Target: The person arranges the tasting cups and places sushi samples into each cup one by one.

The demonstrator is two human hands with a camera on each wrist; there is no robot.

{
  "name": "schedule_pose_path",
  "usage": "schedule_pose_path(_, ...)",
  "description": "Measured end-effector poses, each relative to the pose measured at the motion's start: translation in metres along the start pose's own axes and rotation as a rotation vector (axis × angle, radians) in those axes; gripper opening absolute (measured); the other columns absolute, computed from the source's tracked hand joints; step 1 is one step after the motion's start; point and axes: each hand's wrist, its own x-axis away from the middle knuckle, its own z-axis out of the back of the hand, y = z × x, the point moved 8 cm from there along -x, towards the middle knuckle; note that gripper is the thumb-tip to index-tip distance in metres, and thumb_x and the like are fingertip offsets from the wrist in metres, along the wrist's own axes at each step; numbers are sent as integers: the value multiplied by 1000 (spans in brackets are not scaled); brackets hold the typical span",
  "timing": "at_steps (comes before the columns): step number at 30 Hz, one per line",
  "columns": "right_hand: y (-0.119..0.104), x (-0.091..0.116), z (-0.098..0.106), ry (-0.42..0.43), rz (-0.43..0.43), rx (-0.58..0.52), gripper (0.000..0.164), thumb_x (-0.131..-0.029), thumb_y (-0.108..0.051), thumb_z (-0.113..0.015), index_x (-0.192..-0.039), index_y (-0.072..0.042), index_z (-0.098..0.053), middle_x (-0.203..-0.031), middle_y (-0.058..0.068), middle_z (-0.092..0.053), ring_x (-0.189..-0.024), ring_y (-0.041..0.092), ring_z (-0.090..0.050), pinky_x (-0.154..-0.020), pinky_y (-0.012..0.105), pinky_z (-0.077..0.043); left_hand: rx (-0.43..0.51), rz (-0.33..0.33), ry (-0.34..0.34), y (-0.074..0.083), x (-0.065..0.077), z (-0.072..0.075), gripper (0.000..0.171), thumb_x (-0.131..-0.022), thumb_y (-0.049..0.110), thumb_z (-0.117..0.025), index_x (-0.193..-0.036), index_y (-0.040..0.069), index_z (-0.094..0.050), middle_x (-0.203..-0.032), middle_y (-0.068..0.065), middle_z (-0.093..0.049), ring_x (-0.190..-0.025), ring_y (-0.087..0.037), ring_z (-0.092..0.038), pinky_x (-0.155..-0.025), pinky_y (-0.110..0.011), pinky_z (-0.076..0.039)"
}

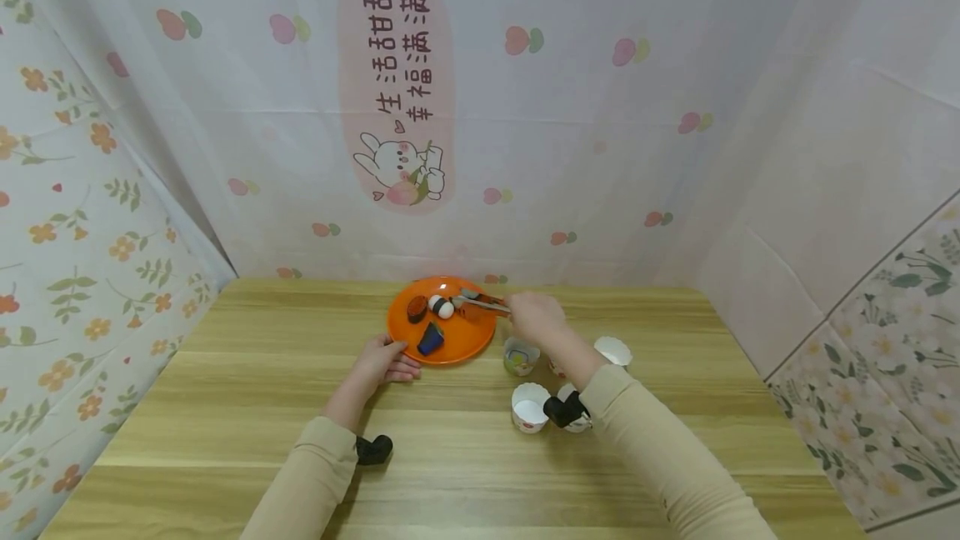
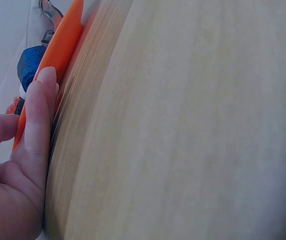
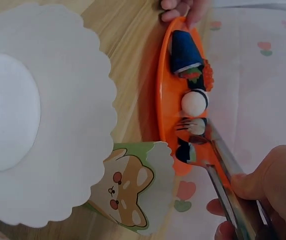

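My left hand (image 1: pixel 378 362) pinches the near-left rim of the orange plate (image 1: pixel 468 344), thumb on top and fingers underneath. My right hand (image 1: pixel 536 317) grips metal tongs (image 3: pixel 223 187) with a fork-like tip, reaching over the plate's right side. On the plate lie toy sushi pieces: a red-topped roll (image 1: pixel 417 309), a white piece with a black band (image 1: pixel 442 307) and a blue-wrapped cone (image 1: pixel 431 340). In the right wrist view, the tong tips overlap another white-and-black piece (image 3: pixel 198 126); I cannot tell whether they pinch it.
Several paper cups with scalloped rims stand right of the plate, partly under my right forearm. Among them are a green cup with a dog's face (image 3: pixel 128 187) and a white one (image 1: pixel 529 408). A printed curtain (image 1: pixel 600 148) hangs behind the wooden table (image 1: pixel 247 390).
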Motion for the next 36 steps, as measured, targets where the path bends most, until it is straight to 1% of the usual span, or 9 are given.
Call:
schedule_pose_path(3, 2, 0, -1, -2, -11, -17, 18, -88, -13, -65, -106, -11, -68, -77, 0, -61, -61, 18, -52, -47, 32, -43, -2, 0, 0, 1, 0, 0, 24, -103, 12, -42, -115, -8, -39, -72, -17, -68, -59, -22, -68, -55, -30, -57)
schedule_pose_path(8, 4, 1, -3, -17, -27, -40, 24, -89, -13, -65, -113, -13, -67, -83, -1, -64, -63, 17, -52, -48, 31, -42, -1, 3, 1, 1, -1, 0, 24, -103, 12, -43, -115, -8, -39, -73, -17, -68, -59, -22, -68, -55, -30, -57)
schedule_pose_path(11, 5, 2, -2, -10, -29, -41, 24, -89, -14, -66, -113, -13, -67, -83, -1, -64, -62, 17, -52, -48, 31, -42, -2, 0, -1, 1, -1, 0, 24, -103, 13, -43, -115, -8, -39, -73, -17, -68, -60, -22, -69, -55, -30, -57)
schedule_pose_path(15, 5, 4, -1, 3, -25, -31, 19, -89, -14, -66, -108, -12, -68, -81, -1, -63, -62, 17, -52, -48, 31, -41, -1, 4, 0, 1, -1, 1, 23, -103, 13, -43, -113, -7, -39, -73, -17, -68, -60, -22, -69, -55, -30, -57)
schedule_pose_path(18, 6, 7, -2, 4, -21, -29, 17, -90, -15, -65, -107, -11, -67, -83, 0, -63, -62, 17, -52, -48, 31, -41, 1, 6, 2, 1, -1, 0, 22, -103, 12, -42, -112, -7, -39, -73, -17, -68, -60, -22, -68, -54, -30, -57)
schedule_pose_path(24, 8, 11, -2, 15, -9, -35, 18, -89, -14, -65, -107, -10, -68, -85, 1, -64, -63, 17, -52, -47, 30, -40, -5, -4, 1, 0, 0, 0, 22, -103, 12, -42, -113, -8, -39, -73, -17, -68, -59, -22, -68, -55, -30, -57)
schedule_pose_path(30, 11, 14, -2, 21, -20, -46, 24, -90, -14, -65, -113, -12, -68, -92, 2, -67, -63, 16, -52, -45, 29, -39, -8, -9, -1, 1, 1, -1, 22, -103, 12, -42, -113, -8, -39, -74, -18, -68, -59, -21, -68, -55, -29, -57)
schedule_pose_path(36, 13, 19, 3, 38, -22, -65, 28, -89, -13, -65, -117, -12, -67, -97, 4, -68, -65, 16, -53, -45, 29, -40, -7, -11, -5, 1, 1, -1, 22, -103, 12, -43, -113, -7, -40, -73, -17, -68, -59, -22, -68, -55, -29, -57)
